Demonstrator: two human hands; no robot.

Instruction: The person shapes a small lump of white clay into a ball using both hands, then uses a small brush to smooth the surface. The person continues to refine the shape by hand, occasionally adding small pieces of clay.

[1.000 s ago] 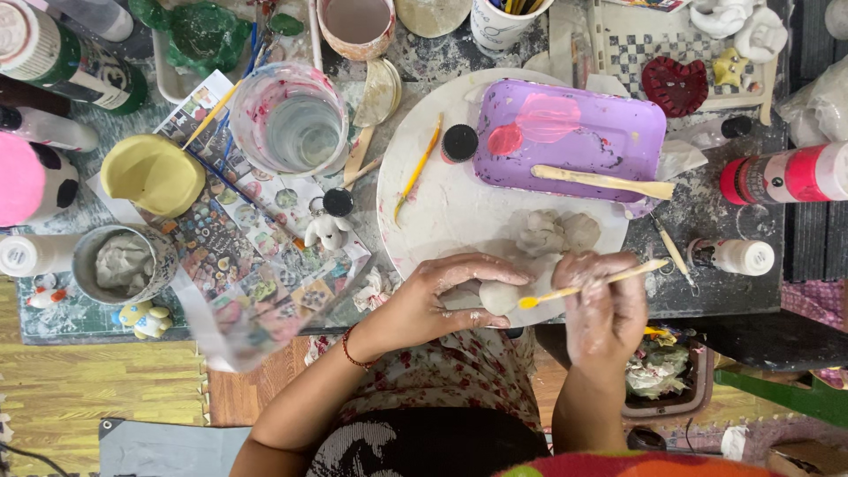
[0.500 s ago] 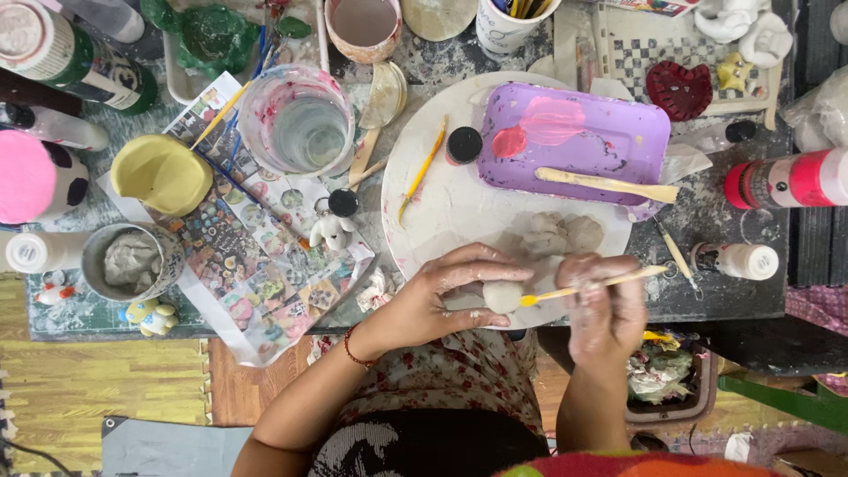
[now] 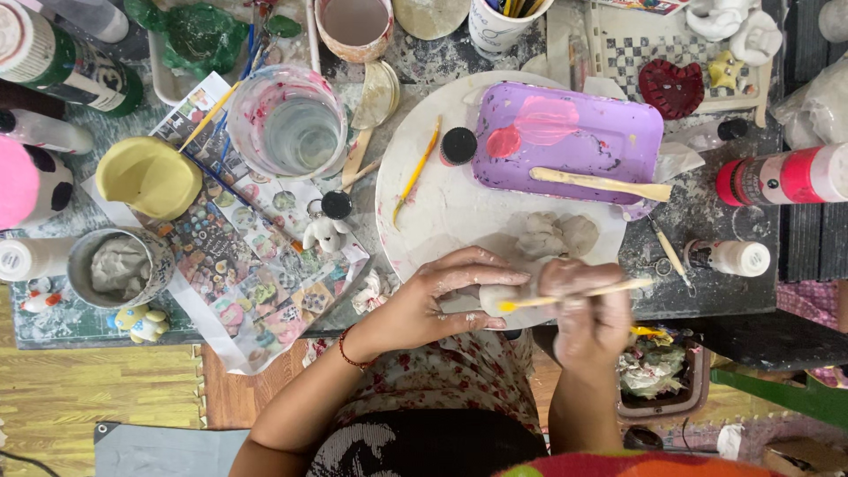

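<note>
Overhead view of your two hands at the near edge of the tabletop [image 3: 707, 212]. Your left hand [image 3: 442, 296] is curled partway closed, fingers and thumb wrapped around a small pale clay piece [image 3: 502, 299], which it holds just above the near rim of the round white board [image 3: 442, 212]. Your right hand [image 3: 587, 305] is closed around a thin wooden tool [image 3: 579, 294] with a yellow tip; the tool lies nearly level, its yellow end touching the clay piece and its far end jutting out to the right past your knuckles. Both hands are smeared with grey clay.

On the board, just beyond your hands, lies a lump of grey clay [image 3: 556, 234]. Behind it sits a purple tray [image 3: 609, 141] marked with pink paint, and a flat wooden spatula [image 3: 601, 184] rests across its near edge. A yellow-handled brush [image 3: 417, 170] lies on the left part of the board, near a small black cap [image 3: 458, 146].

To the left of the board stand a clear cup of water [image 3: 300, 128], a yellow cup [image 3: 148, 177] and a tin of grey clay [image 3: 119, 265], all on or beside a printed sheet [image 3: 238, 274]. A red-and-white bottle [image 3: 782, 177] lies on its side at the right.
</note>
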